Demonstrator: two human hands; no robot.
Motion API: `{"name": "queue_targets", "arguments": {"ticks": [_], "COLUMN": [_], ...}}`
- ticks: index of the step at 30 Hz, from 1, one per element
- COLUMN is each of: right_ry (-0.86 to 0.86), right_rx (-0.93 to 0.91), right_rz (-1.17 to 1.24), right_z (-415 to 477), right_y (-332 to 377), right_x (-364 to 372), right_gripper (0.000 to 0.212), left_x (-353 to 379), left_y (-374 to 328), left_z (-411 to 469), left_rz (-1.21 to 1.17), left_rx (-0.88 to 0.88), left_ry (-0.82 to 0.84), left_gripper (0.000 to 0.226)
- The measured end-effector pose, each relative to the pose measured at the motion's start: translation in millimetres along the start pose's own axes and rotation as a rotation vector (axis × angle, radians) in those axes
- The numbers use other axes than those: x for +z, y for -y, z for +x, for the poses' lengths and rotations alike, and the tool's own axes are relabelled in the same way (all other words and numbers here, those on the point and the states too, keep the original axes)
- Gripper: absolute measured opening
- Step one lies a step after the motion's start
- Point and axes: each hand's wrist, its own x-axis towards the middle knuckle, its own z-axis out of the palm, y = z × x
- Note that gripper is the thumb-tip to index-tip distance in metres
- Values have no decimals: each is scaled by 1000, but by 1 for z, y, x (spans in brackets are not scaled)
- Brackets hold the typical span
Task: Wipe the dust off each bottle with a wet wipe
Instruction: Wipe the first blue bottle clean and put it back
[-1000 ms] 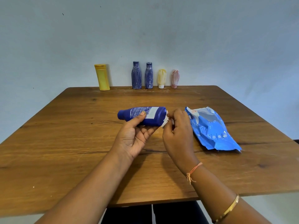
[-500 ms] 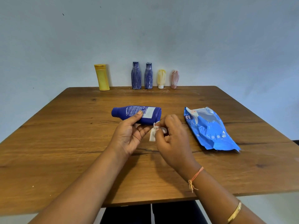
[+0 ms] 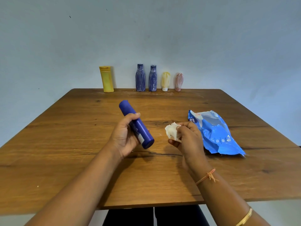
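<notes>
Two hands work above a brown wooden worktop (image 3: 78, 144), and the flat, crinkled blue plastic wipes pack (image 3: 216, 132) lying on it serves as the marker for everything else. Well to the left of the pack, the left hand (image 3: 123, 137) grips a dark blue cylindrical plastic bottle (image 3: 141, 132), thumb laid over its upper side and fingers curled round behind it. The bottle is raised off the wood and tilted. Its long axis runs on a diagonal: one end points away and to the left, further from the pack, and the other, rounded end points back toward the person and slightly toward the pack. A strip of white label shows near that closer end. The bottle crosses the palm, so both ends stick out past the hand. Just beside the pack's left edge, the right hand (image 3: 189, 139) is closed on a crumpled white wet wipe (image 3: 172, 132), which is bunched at the fingertips. The wipe is apart from the bottle, with bare wood between them. Beyond the pack, along the far edge against the wall, five bottles stand upright in a row: a yellow flat-topped bottle (image 3: 106, 79) furthest left, two dust-streaked blue bottles (image 3: 140, 78) (image 3: 152, 78), a small pale yellow bottle (image 3: 165, 81) and a small pink bottle (image 3: 179, 81).
</notes>
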Motion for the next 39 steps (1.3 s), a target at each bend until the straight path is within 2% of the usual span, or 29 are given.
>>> {"name": "queue_targets", "arguments": {"ticks": [7,10,13,16,19,21,23,26,29,34,39], "right_ry": [88,90,87,110,97,136,241,402,412,410,336], "right_rx": [215,197,52,-136,-358,-480,-595,-837,-966,-772,-753], "right_rz": [154,191,96,-111,-272,-399,-585,-890,-1064,-948,-862], "right_z": [-1,2,5,5,7,7,0,-16,-24,-19,-1], "right_y": [11,15,25,34,38,34,21,-4,-27,-27,-5], "right_x": [11,13,13,15,21,26,30,32,22,15,31], "right_gripper": [21,20,21,22,24,27,33,47,52,48,49], "left_x": [-2,0,4,7,9,13,17,18,10,-1,13], "left_y": [3,4,2,2,4,4,3,-3,-9,-5,13], "left_z": [-3,-6,-12,-11,-8,-8,-8,-3,2,1,-12], "left_rz": [141,288,431,446,227,74,-38,-194,-216,-258,-3], "left_rx": [43,136,154,145,95,43,-10,-44,-12,-21,-72], "left_ry": [105,139,172,193,275,283,260,180,58,41,217], "left_gripper": [33,37,37,38,41,35,30,34,38,46,50]}}
